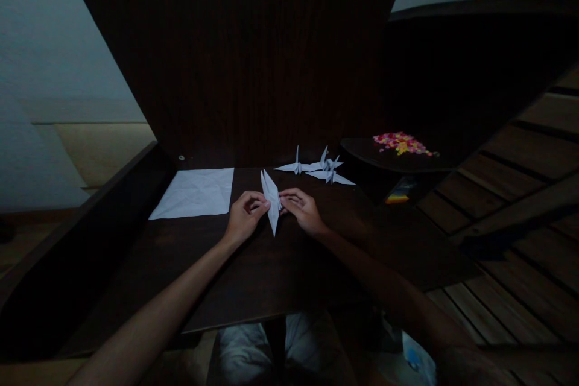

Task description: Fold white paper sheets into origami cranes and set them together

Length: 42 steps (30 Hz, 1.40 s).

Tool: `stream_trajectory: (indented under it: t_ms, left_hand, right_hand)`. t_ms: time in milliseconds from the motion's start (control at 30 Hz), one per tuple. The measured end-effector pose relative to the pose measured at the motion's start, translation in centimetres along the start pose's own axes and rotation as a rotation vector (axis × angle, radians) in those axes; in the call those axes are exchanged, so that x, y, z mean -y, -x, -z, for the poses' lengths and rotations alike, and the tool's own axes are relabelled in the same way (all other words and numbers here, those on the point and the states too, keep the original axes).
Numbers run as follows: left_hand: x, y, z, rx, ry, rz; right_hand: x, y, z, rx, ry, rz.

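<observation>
Between my two hands, just above the dark desk, is a piece of folded white origami paper [272, 198], long and pointed at both ends, with a split tip at the far end. My left hand [245, 212] pinches its left side with thumb and fingers. On the other side, my right hand [302, 210] grips the right edge, its fingertips partly behind the paper. Several finished white paper cranes [330, 176] stand close together behind my right hand. A flat, creased white paper sheet [196, 193] lies left of my left hand.
The dark wooden desk [253, 277] has a raised side panel [85, 241] on the left and a tall back board [253, 60]. On a small shelf [362, 154] at right lies a pile of small pink and yellow pieces [402, 143]. Below it is a yellow item [397, 199].
</observation>
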<state>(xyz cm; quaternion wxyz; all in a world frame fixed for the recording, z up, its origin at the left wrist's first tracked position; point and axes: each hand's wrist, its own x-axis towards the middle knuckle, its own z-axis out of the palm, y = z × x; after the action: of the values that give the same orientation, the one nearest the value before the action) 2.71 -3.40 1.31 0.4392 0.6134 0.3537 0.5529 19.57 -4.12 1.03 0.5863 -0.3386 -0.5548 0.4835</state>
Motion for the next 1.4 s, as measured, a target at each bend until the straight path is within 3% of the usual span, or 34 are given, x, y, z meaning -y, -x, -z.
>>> stream_trajectory:
  t_ms: [333, 567, 767, 1133, 1400]
  left_hand:
    - [-0.3, 0.3, -0.1, 0.109, -0.098, 0.045]
    - [-0.6, 0.5, -0.3, 0.16, 0.164, 0.235]
    - [-0.8, 0.5, -0.6, 0.173, 0.2, 0.264]
    - [-0.8, 0.2, -0.3, 0.109, 0.247, 0.167]
    - [-0.9, 0.2, -0.3, 0.11, 0.223, 0.18]
  right_hand:
    - [0.3, 0.1, 0.1, 0.042, 0.123, 0.131]
    - [0.0, 0.1, 0.4, -0.051, 0.309, 0.165]
    - [-0.4, 0.2, 0.2, -0.005, 0.212, 0.136]
    - [-0.2, 0.0, 0.3, 0.042, 0.109, 0.0]
    - [0.0, 0.0, 0.3, 0.06, 0.138, 0.011]
